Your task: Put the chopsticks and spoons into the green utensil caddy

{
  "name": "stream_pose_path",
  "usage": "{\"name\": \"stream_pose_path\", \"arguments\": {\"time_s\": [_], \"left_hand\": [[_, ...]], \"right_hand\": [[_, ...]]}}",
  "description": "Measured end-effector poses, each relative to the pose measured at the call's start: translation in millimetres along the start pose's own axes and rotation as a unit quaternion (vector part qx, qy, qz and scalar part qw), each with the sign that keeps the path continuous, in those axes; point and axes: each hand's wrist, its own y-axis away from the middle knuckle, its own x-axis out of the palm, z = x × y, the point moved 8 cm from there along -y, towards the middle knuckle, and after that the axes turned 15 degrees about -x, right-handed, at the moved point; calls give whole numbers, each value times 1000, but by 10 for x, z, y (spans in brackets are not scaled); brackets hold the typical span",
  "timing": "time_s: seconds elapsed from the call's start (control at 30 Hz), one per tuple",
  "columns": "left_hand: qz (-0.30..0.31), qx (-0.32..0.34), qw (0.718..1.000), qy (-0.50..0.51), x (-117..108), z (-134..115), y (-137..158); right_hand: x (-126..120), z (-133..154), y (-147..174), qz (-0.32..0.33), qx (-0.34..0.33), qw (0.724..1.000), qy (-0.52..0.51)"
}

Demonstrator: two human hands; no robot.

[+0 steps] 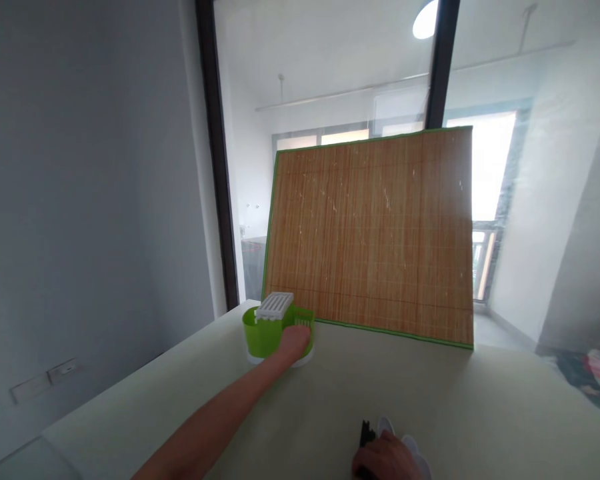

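Observation:
A green plastic cutlery holder (261, 337) with a white base stands toward the far left of the table. My left hand (295, 341) is closed on its right-hand compartment, and its fingertips are hidden. Across the holder's top lies a white slotted piece (276, 305). Low in the view, my right hand (387, 457) is curled over a bundle of slim black utensils (367, 433), whose exact kind I cannot make out. Beside and partly beneath this hand are white spoon-like pieces (385, 425) with rounded ends.
A pale table (290, 420) spreads under both hands. Behind the holder, a bamboo mat (373, 233) with green edging stands upright against a glass partition with dark frames (220, 160). A grey wall (80, 187) rises on the left.

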Motion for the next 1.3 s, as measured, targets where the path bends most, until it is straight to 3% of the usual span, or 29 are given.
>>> {"name": "stream_pose_path", "arguments": {"time_s": [0.13, 0.27, 0.37, 0.47, 0.6, 0.73, 0.83, 0.93, 1.1, 1.23, 1.3], "left_hand": [[27, 72, 996, -46, 257, -606, 130], [27, 163, 985, -55, 460, -1396, 451], [23, 213, 975, -51, 545, -1850, 677], [21, 242, 969, -50, 608, -2140, 796], [7, 258, 965, -53, 638, -2312, 862], [-101, 275, 956, -6, 413, -2203, 1029], [-128, 263, 954, 66, 270, -1845, 1209], [-75, 182, 974, 111, 323, -1275, 1295], [41, 38, 993, 101, 628, -427, 1312], [152, 24, 986, 67, 842, -247, 1304], [176, 34, 982, 54, 881, -253, 1314]], "right_hand": [[14, 5, -10, 8, -10, 1000, -6], [37, -19, -25, 21, 1, 1000, -4], [-6, -21, -33, 27, 26, 999, 1], [-61, -18, -32, 28, 54, 998, -3], [-68, -31, -10, 14, 70, 997, -21], [-4, -80, 29, -12, 74, 997, -20], [30, -107, 31, -24, 66, 997, 10], [52, -118, 4, -9, 61, 998, 22], [-11, -79, -13, 39, 69, 996, -28], [-126, -32, 13, 44, 83, 994, -59], [-171, -19, 21, 43, 82, 994, -58]]}}
